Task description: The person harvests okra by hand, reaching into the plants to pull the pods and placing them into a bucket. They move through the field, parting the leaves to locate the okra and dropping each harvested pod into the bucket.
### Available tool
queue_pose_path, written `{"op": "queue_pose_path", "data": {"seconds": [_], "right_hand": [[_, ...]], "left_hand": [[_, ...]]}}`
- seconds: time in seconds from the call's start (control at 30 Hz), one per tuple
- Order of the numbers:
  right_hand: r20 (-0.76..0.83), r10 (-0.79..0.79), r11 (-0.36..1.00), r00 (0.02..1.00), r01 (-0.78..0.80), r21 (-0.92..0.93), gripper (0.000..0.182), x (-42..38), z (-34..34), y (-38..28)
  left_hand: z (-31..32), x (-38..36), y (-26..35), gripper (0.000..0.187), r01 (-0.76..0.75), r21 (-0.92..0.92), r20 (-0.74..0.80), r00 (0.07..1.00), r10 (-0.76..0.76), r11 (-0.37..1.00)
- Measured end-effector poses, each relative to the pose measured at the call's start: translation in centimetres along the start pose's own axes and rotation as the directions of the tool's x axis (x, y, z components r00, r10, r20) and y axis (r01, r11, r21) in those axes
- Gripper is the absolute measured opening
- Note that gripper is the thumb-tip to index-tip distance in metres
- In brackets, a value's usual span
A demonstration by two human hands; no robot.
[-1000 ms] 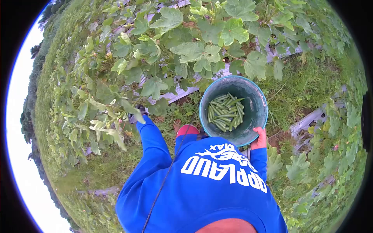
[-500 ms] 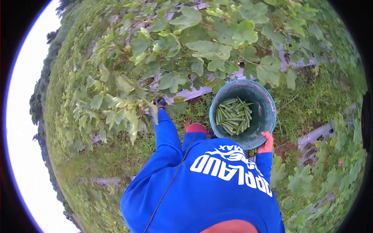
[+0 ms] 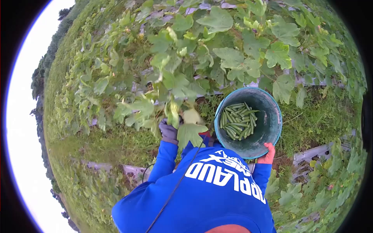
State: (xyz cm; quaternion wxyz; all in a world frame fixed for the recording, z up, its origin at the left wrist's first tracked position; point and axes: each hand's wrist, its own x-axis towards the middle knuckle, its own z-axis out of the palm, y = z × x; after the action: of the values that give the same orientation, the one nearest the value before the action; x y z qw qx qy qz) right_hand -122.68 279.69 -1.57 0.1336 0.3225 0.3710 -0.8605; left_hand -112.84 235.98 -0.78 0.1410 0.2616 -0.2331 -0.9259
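My left hand (image 3: 168,131), in a dark grey glove, is among the leaves of an okra plant (image 3: 176,83) at the left of my body. Its fingers look curled in; leaves cover what they hold. A broad leaf (image 3: 190,134) hangs just right of that hand. With my right hand (image 3: 267,153) I grip the near right rim of a teal bucket (image 3: 271,128), thumb over the edge. Inside, several green okra pods (image 3: 239,121) lie in a loose pile toward the left of the bottom.
Leafy okra plants (image 3: 217,21) fill the area ahead, with another row (image 3: 299,192) behind at the right. Grass (image 3: 303,124) and strips of pale plastic sheeting (image 3: 311,153) cover the ground. A dark cord (image 3: 175,186) runs across my blue sweatshirt (image 3: 202,198).
My left hand has drawn back from deep in the foliage toward my body, and leaves now hang nearer to me. The bucket sits slightly lower and further right in view, still gripped.
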Motion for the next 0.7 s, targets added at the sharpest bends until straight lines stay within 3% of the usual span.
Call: {"op": "queue_pose_path", "data": {"seconds": [0.03, 0.07, 0.1, 0.13, 0.17, 0.2, 0.3, 0.33, 0.4, 0.43, 0.47, 0.5, 0.57, 0.6, 0.7], "right_hand": [[0.000, 0.027, 1.000, 1.000, -0.027, -0.014, 0.042, -0.7, 0.7, 0.4], [0.042, 0.016, 1.000, 0.999, -0.016, -0.005, 0.045, -0.5, 1.8, 0.2], [0.060, -0.021, 1.000, 0.998, 0.020, 0.016, 0.048, -0.5, 2.2, -0.5], [0.069, -0.038, 0.999, 0.997, 0.039, -0.019, 0.048, 0.1, 1.4, -0.3], [0.081, -0.060, 0.997, 0.995, 0.064, -0.043, 0.047, 1.4, 0.4, 0.3], [0.099, -0.064, 0.998, 0.993, 0.066, -0.022, 0.047, 2.1, -0.1, 0.4], [0.096, -0.044, 0.999, 0.994, 0.042, 0.024, 0.048, 1.8, 0.5, 0.1], [0.062, -0.045, 0.998, 0.997, 0.042, 0.055, 0.051, 1.7, 0.8, 0.1], [0.040, -0.067, 0.996, 0.997, 0.065, 0.058, 0.052, 1.1, -1.0, -0.6], [0.031, -0.070, 0.997, 0.997, 0.068, 0.047, 0.053, 1.0, -1.6, -0.7], [0.029, -0.074, 0.994, 0.997, 0.072, 0.084, 0.055, 1.0, -2.2, -0.5], [0.024, -0.089, 0.992, 0.996, 0.087, 0.092, 0.055, 0.6, -2.3, -0.5], [-0.017, -0.143, 0.983, 0.990, 0.144, 0.114, 0.055, -0.2, -2.8, -1.1], [-0.019, -0.159, 0.980, 0.987, 0.160, 0.121, 0.055, -0.4, -3.1, -1.4], [-0.069, -0.250, 0.960, 0.966, 0.257, 0.108, 0.045, -1.0, -4.2, -2.1]], "left_hand": [[0.4, 0.5, -0.3, 0.032, 0.079, -0.228, 0.190, 0.981, -0.035, 0.971], [3.2, -0.2, -0.1, 0.039, 0.086, -0.168, 0.217, 0.975, -0.048, 0.982], [4.9, -0.7, 0.4, 0.043, -0.032, -0.334, -0.218, 0.975, -0.044, 0.942], [8.1, -1.4, 1.1, 0.044, 0.028, 0.068, 0.154, 0.987, -0.038, 0.997], [18.2, -3.3, -0.5, 0.029, -0.151, 0.239, -0.265, 0.940, 0.214, 0.959], [15.9, -1.8, 0.9, 0.027, -0.040, 0.191, 0.316, 0.948, -0.023, 0.981], [22.8, -2.2, -0.5, 0.028, -0.263, 0.399, 0.421, 0.904, 0.080, 0.878], [24.6, -2.2, -1.4, 0.028, -0.254, 0.397, 0.440, 0.896, 0.060, 0.882], [27.5, -3.4, -4.9, 0.027, -0.352, 0.628, 0.524, 0.851, -0.042, 0.694], [27.2, -2.4, -5.7, 0.026, -0.437, 0.703, 0.632, 0.745, -0.212, 0.561], [27.8, -2.4, -6.6, 0.025, -0.496, 0.828, 0.561, 0.737, -0.376, 0.263], [28.7, -2.5, -7.8, 0.025, -0.544, 0.837, 0.447, 0.742, -0.499, -0.061], [29.4, -2.4, -10.6, 0.027, -0.695, 0.698, 0.453, 0.616, -0.644, -0.175], [29.7, -1.9, -11.6, 0.026, -0.739, 0.659, 0.485, 0.561, -0.670, -0.142], [32.1, -0.3, -13.1, 0.024, -0.738, 0.667, 0.498, 0.540, -0.678, -0.098]]}}
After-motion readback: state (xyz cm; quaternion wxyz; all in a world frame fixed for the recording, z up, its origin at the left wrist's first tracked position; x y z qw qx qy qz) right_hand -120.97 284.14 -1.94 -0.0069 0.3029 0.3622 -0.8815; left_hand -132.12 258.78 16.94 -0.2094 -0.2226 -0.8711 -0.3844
